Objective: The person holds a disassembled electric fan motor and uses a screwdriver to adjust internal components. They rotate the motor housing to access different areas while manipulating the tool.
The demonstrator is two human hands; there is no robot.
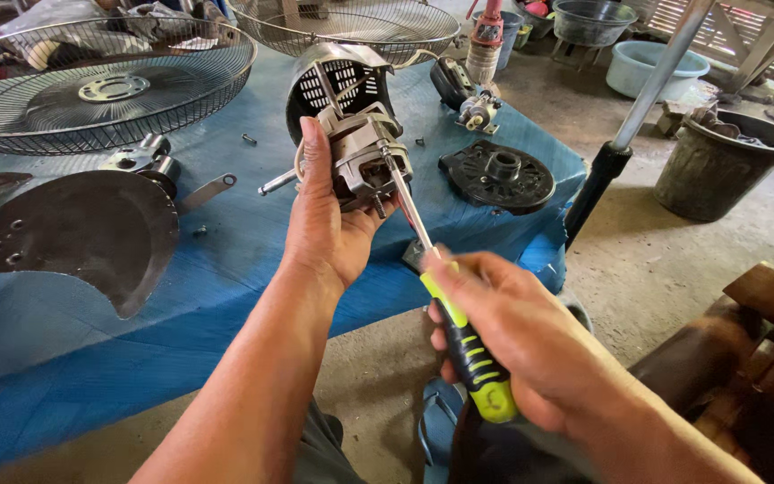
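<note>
Head camera: your left hand (pixel 326 215) grips the fan motor (pixel 365 157) above the blue table (pixel 226 269), fingers wrapped round its side. Your right hand (pixel 517 336) is closed on the screwdriver (pixel 459 332), its tip touching the motor. A wire fan guard (pixel 100 85) and dark blade (pixel 91 233) lie left.

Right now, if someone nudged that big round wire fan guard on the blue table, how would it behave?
The wire fan guard is mostly open mesh, so probably light and slightly springy. Lying flat on the blue table, it would likely slide, not roll.
</note>
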